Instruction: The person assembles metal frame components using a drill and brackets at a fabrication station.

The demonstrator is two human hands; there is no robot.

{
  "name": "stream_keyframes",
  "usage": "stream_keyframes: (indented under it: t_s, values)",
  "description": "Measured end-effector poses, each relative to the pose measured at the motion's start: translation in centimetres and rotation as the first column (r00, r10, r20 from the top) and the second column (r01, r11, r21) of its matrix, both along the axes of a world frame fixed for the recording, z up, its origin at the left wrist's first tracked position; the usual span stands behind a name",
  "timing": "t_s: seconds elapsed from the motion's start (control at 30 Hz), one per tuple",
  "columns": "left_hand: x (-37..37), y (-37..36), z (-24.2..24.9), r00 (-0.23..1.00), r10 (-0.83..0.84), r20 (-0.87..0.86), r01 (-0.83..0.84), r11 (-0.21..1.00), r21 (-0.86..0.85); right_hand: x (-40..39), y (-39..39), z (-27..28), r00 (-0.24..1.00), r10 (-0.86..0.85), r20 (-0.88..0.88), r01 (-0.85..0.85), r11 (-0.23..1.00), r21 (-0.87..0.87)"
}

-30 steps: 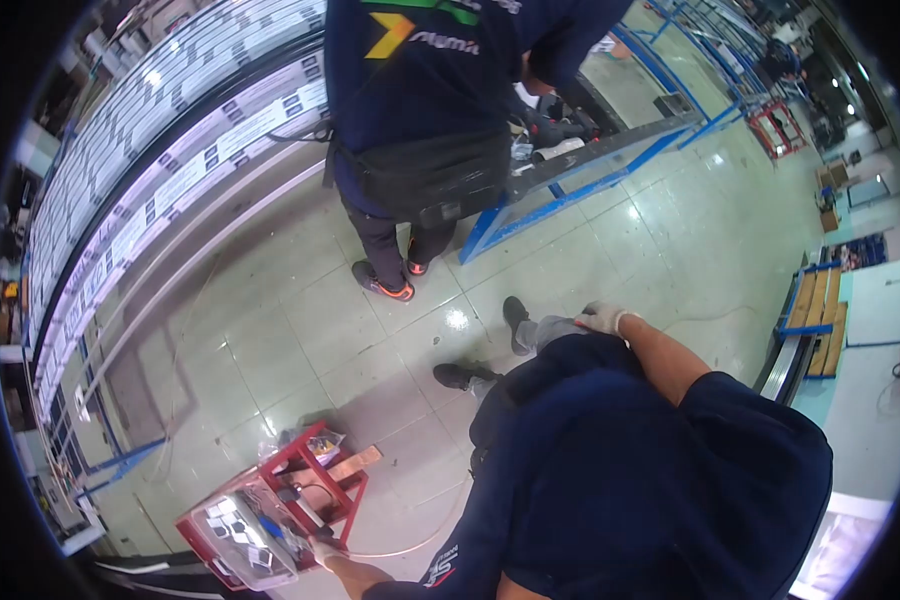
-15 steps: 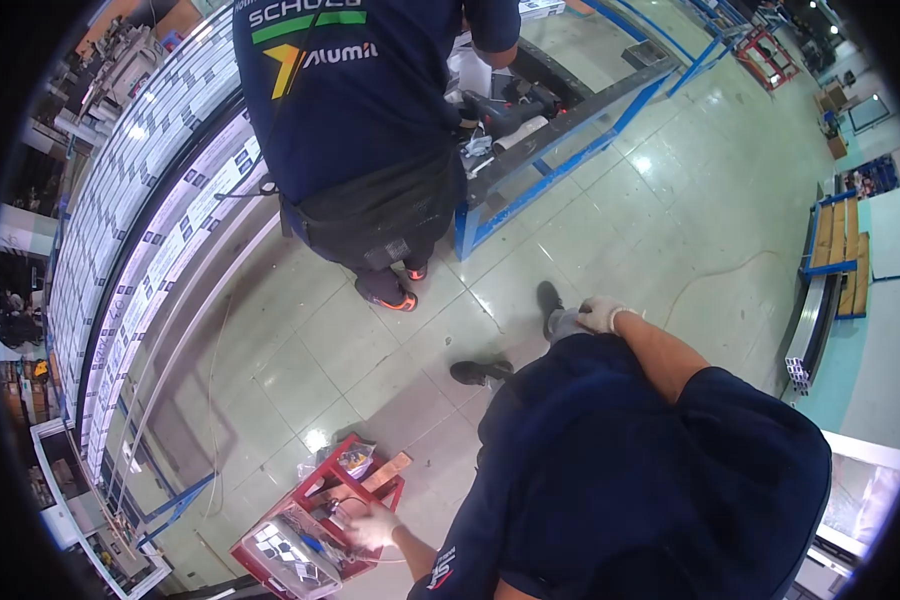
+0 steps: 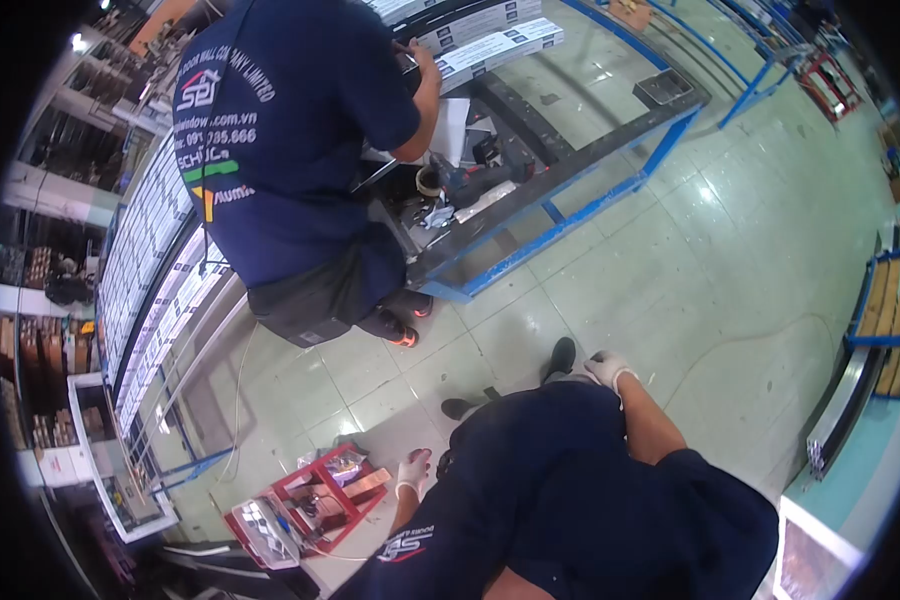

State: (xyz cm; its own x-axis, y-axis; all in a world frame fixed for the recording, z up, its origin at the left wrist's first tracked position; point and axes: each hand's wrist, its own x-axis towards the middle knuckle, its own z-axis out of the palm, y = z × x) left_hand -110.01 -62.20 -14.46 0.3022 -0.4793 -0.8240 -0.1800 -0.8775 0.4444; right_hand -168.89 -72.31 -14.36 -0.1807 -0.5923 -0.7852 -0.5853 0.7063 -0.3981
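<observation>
My left hand (image 3: 413, 470), in a pale glove, hangs low beside the red toolbox (image 3: 315, 500) on the floor, apart from it. Its fingers look curled, but whether anything is in them is too small to tell. The toolbox holds a wooden piece (image 3: 367, 483), bags and small items. My right hand (image 3: 606, 369), also gloved, is near my right thigh, its fingers partly bent; I cannot make out anything in it.
A co-worker (image 3: 280, 150) stands ahead on the left at a blue-framed workbench (image 3: 570, 222) bearing tools and wrapped profiles (image 3: 500, 52). Racked profiles (image 3: 155, 290) line the left. A thin hose (image 3: 740, 335) crosses the floor on the right.
My left hand has come up and away from the toolbox. The view has shifted, showing more of the workbench and the co-worker's arm. My right hand remains near my thigh.
</observation>
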Motion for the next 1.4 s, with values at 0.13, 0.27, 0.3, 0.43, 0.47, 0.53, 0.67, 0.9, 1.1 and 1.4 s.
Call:
stream_keyframes:
  t_s: [0.13, 0.27, 0.3, 0.43, 0.47, 0.53, 0.67, 0.9, 1.1, 1.4]
  values:
    - [-3.3, -2.5, -2.2, 0.938, -0.31, -0.155, 0.326, 0.942, 0.084, -8.2, -0.4, -4.1, 0.993, -0.112, -0.021, 0.11, 0.991, -0.076]
    - [-11.6, -9.9, 4.3, 0.955, -0.287, 0.072, 0.295, 0.939, -0.177, -13.8, -5.9, -3.4, 0.96, -0.26, 0.102, 0.272, 0.954, -0.127]
    - [-13.9, -12.8, 7.1, 0.881, -0.401, 0.252, 0.439, 0.891, -0.119, -14.8, -8.5, -2.7, 0.945, -0.296, 0.14, 0.314, 0.941, -0.129]
    - [-21.0, -21.9, 12.2, 0.872, -0.369, 0.321, 0.479, 0.778, -0.405, -17.2, -20.9, 0.3, 0.965, -0.26, 0.045, 0.221, 0.702, -0.677]
    - [-22.5, -24.2, 13.1, 0.872, -0.366, 0.325, 0.485, 0.733, -0.477, -16.8, -24.3, 3.6, 0.961, -0.274, 0.029, 0.213, 0.673, -0.708]
    - [-25.6, -29.1, 14.2, 0.826, -0.323, 0.462, 0.557, 0.597, -0.578, -16.8, -31.0, 7.8, 0.96, -0.273, -0.065, 0.113, 0.586, -0.802]
    - [-29.1, -39.3, 12.7, 0.688, -0.132, 0.714, 0.714, 0.304, -0.631, -17.2, -40.9, 9.7, 0.936, -0.234, -0.265, -0.124, 0.483, -0.867]
    - [-31.9, -49.7, 8.5, 0.815, -0.091, 0.573, 0.456, 0.71, -0.536, -18.7, -50.8, 7.7, 0.793, 0.013, -0.609, -0.371, 0.803, -0.466]
    - [-33.8, -51.9, 9.2, 0.637, -0.246, 0.731, 0.501, 0.852, -0.15, -17.2, -51.5, 8.2, 0.671, 0.028, -0.741, -0.394, 0.86, -0.324]
    - [-33.8, -52.2, 8.9, 0.634, -0.251, 0.732, 0.488, 0.863, -0.127, -17.6, -51.4, 8.1, 0.709, 0.051, -0.704, -0.429, 0.823, -0.372]
